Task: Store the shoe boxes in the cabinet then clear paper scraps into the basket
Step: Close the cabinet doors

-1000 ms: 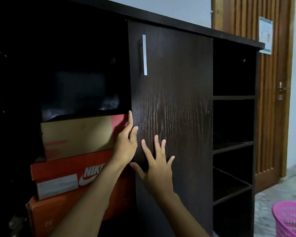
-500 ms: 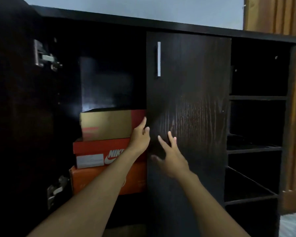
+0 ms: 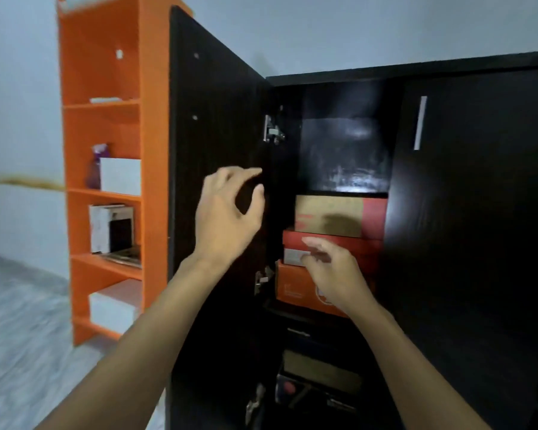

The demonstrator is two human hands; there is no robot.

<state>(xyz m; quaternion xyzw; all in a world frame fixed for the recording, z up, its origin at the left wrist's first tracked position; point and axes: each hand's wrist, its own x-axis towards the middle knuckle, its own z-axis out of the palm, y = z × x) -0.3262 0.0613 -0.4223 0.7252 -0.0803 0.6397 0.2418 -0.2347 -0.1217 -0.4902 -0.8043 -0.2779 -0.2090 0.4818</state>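
both bare forearms are raised toward the dark cabinet [image 3: 466, 212]. the left hand [image 3: 227, 212] is held up in front of the inner face of the open left door [image 3: 212, 135], near that door's hinged edge; its grip is loosely curled, thumb and forefinger apart in a c-shape, and nothing is held in it. whether the fingertips touch the door cannot be told. the right hand [image 3: 333, 271] is held lower and further right, in front of the stacked boxes, fingers pointing left and slightly spread; its grip is open and empty, and contact with the boxes cannot be made out through the blur.

three shoe boxes are counted in a stack on one cabinet shelf: a tan and red box [image 3: 339, 215] on top, a red box with a white label [image 3: 370, 249] in the middle, and an orange box [image 3: 292, 287] at the bottom. the middle and bottom boxes are partly covered by the right hand; the top box lies just above it and to the right of the left hand. more items are dimly seen on the lower shelf, too dark to name.

two cabinet doors are seen: the left one swung open, the right one [image 3: 479, 181] shut, with one pale bar handle [image 3: 420, 122]. three metal hinges are seen along the open door's edge, the top hinge [image 3: 272, 128] above the left hand. an orange shelf unit [image 3: 106, 72] stands at the left, beside the open door.
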